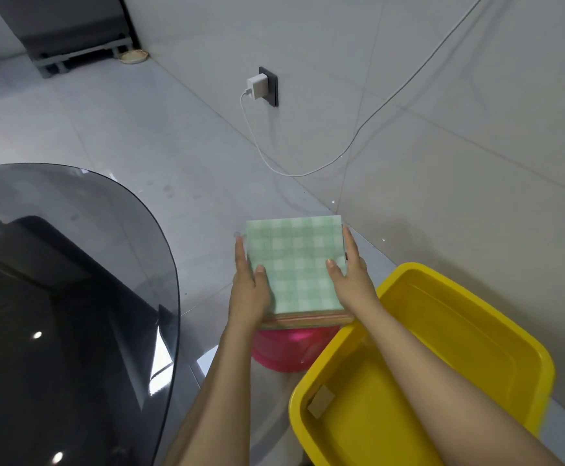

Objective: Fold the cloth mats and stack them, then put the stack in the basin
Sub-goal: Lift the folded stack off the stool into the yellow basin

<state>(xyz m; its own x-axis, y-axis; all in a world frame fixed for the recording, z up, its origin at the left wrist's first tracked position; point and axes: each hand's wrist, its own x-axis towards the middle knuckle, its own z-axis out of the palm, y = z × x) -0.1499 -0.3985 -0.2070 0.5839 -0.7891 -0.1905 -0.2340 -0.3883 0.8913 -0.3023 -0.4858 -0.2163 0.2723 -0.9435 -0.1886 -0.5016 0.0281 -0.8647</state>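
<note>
Green-and-white checked cloth forms the top of the stack of folded mats (296, 264), which is held in the air between both hands. Head view: the stack is carried level above a pink basin (287, 351), most of which is hidden beneath it. Along the near edge of the stack several layers are seen, in pinkish and tan tones. The left hand (249, 290) is clamped on the left side, thumb laid on top, fingers stretched along the edge. The right hand (350, 274) is clamped on the right side in the same way, thumb on top. A yellow basin (469, 334) is seen just right of the stack, under the right forearm, with a tan label stuck on its inner wall. A smoked-glass table (72, 297) lies to the left. A white charger (257, 85) is plugged into a wall socket, its cable trailing down the wall.
</note>
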